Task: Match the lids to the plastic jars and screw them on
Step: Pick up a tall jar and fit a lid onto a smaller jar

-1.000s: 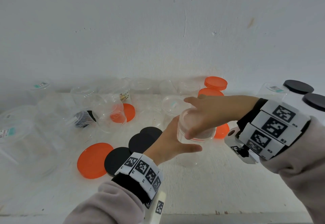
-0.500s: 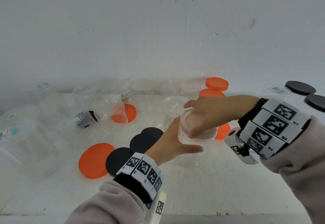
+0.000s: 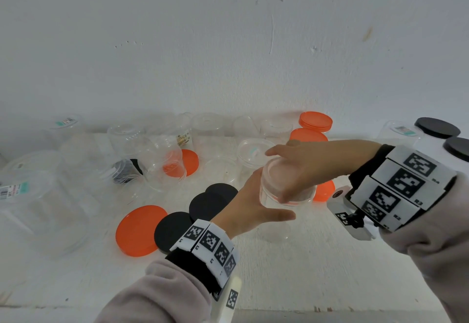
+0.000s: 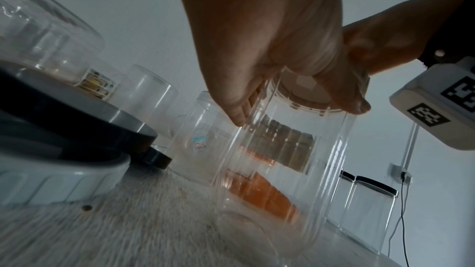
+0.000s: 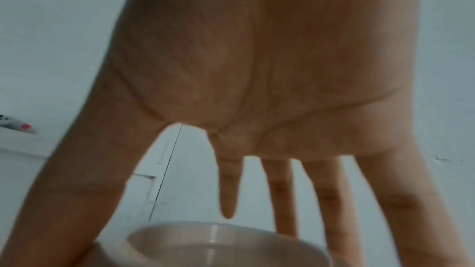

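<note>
White scuffed wall (image 3: 228,43), white rough table (image 3: 304,272), clear ribbed jar (image 3: 276,211) gripped by left hand (image 3: 251,208), right hand (image 3: 309,168) grasping its clear lid (image 3: 272,174), flat orange and black discs nearby.

- Jar (image 3: 279,211) under both hands: clear, colourless plastic; its lid (image 3: 281,178) clear as well.
- Large lid (image 3: 140,230) lying flat on the bench (image 3: 304,272): orange.
- Three overlapping flat lids (image 3: 203,206) beside it: black.
- Two stacked lids (image 3: 315,121) at the wall (image 3: 228,31): orange.
- Two jar caps (image 3: 437,127) at far right: black.
- Wristbands (image 3: 406,188): white, with black square-code patterns.
- Sleeves (image 3: 157,294): pale grey-pink.
- Bench and wall: white.
</note>
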